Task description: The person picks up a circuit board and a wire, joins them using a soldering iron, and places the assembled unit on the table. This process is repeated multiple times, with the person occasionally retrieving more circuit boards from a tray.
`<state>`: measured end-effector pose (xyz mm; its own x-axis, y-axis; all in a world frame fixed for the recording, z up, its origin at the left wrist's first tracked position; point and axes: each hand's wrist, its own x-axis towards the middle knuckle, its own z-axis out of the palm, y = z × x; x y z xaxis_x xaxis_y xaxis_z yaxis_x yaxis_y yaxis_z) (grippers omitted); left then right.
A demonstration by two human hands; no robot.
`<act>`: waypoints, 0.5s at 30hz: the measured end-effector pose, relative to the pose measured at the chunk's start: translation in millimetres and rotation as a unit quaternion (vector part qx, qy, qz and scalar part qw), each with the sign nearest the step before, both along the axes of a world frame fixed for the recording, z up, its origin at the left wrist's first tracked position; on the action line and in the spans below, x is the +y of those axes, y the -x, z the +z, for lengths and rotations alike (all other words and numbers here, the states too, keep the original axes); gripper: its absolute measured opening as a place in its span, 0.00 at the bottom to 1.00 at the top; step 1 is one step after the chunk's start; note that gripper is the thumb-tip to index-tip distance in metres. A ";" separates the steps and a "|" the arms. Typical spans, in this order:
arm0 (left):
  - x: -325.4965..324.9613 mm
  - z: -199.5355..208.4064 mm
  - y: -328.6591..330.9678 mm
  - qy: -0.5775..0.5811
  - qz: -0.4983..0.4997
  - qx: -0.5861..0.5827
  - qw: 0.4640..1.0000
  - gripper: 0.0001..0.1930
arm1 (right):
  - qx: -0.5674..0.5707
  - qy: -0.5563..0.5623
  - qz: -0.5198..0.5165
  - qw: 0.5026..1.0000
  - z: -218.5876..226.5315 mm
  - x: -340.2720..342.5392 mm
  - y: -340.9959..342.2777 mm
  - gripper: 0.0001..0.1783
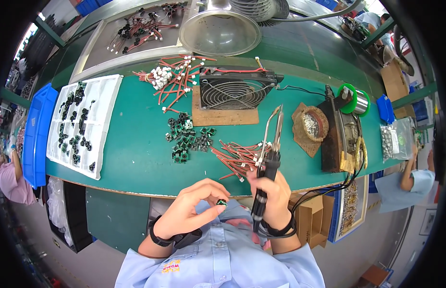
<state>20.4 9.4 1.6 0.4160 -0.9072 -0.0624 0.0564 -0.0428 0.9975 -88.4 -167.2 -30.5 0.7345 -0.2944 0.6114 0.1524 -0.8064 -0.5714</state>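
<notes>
Between the thumb and fingers of my left hand (196,204) is a small green-and-black circuit board (222,202), just off the table's front edge. My right hand (273,194) is wrapped round the black handle of a soldering iron (270,165), its metal tip and a thin curved tube pointing up and away. Under the iron lies a loose bunch of red-and-black wires (237,158) with white connectors. Farther left, a pile of small black-and-green boards (187,139) rests on the green mat (136,129).
A black fan (237,91) stands on a wooden board behind the piles. Right of it are a tip-cleaning bowl (313,125) and a solder spool (361,102). A white tray (100,139) and blue bin (36,139) sit left. Co-workers are at both sides.
</notes>
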 end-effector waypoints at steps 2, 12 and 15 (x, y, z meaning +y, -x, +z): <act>0.7 -0.2 1.0 0.006 -0.001 0.046 0.999 0.07 | 0.006 -0.012 0.081 0.997 11.4 5.6 7.9 0.17; -3.3 -2.2 7.7 -0.034 -0.040 0.026 0.998 0.08 | 0.090 -0.039 0.168 0.981 13.9 10.1 29.1 0.18; -5.9 6.6 15.3 -0.015 -0.037 -0.195 0.980 0.09 | 0.089 -0.121 0.133 0.980 23.6 16.9 25.6 0.19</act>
<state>5.1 3.5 8.2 0.3476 -0.9357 0.0609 -0.3338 -0.0628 0.9406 -114.0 -150.3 -6.9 0.8931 -0.1992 0.4034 0.2193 -0.5902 -0.7769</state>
